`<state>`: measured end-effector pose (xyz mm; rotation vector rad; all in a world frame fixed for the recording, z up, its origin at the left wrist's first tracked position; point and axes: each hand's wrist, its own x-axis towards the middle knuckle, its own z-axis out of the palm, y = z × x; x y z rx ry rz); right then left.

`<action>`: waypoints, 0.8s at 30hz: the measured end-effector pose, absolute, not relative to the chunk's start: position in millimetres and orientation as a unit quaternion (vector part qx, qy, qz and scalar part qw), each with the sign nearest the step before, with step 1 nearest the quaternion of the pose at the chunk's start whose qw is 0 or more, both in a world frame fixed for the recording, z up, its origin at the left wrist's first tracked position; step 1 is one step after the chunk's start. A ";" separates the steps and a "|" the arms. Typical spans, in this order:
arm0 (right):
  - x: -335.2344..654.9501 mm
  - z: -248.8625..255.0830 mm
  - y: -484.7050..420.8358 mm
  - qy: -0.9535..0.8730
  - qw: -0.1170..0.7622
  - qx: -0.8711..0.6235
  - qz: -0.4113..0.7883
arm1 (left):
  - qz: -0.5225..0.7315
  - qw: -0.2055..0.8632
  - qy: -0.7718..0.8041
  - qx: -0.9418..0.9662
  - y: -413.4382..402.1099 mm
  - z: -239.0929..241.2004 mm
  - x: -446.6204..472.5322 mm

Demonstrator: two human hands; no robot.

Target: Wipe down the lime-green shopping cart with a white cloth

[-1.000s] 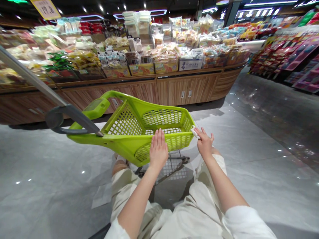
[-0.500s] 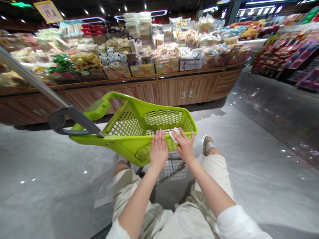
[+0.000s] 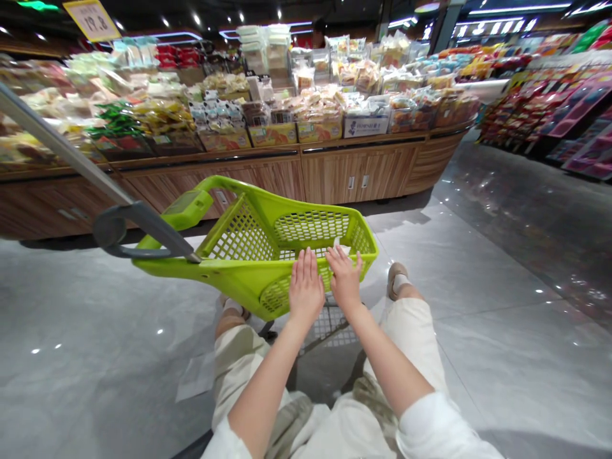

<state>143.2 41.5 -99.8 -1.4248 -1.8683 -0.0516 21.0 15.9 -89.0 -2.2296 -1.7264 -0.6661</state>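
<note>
A lime green plastic shopping basket (image 3: 248,236) on a wheeled frame stands tilted in front of me, its grey pull handle (image 3: 115,223) reaching up to the left. My left hand (image 3: 305,288) lies flat on the basket's near wall, fingers stretched out. My right hand (image 3: 345,278) rests beside it on the same wall, fingers flat, pressing a small white cloth (image 3: 343,245) against the rim. The cloth is mostly hidden under the fingers. My knees in light trousers (image 3: 411,319) are below.
A long wooden display counter (image 3: 335,172) piled with packaged snacks runs across the back. Colourful shelves (image 3: 549,108) line the right side. Glossy grey floor tiles (image 3: 502,287) spread around the basket. A price sign (image 3: 90,19) hangs at top left.
My right hand slid left along the basket's rim with the white cloth, from the right corner to beside my left hand. The left hand stayed in place.
</note>
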 end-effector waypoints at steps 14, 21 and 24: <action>252.7 -128.5 47.6 -0.688 0.363 -0.626 -0.061 | -0.217 0.128 -0.586 -0.770 13.6 -86.4 17.4; 178.7 -106.4 36.4 -0.726 0.386 -0.567 -0.046 | -0.242 0.122 -0.590 -0.761 14.7 -87.7 23.7; 139.8 -94.7 31.9 -0.764 0.375 -0.525 -0.023 | -0.236 0.122 -0.587 -0.764 14.6 -88.2 20.9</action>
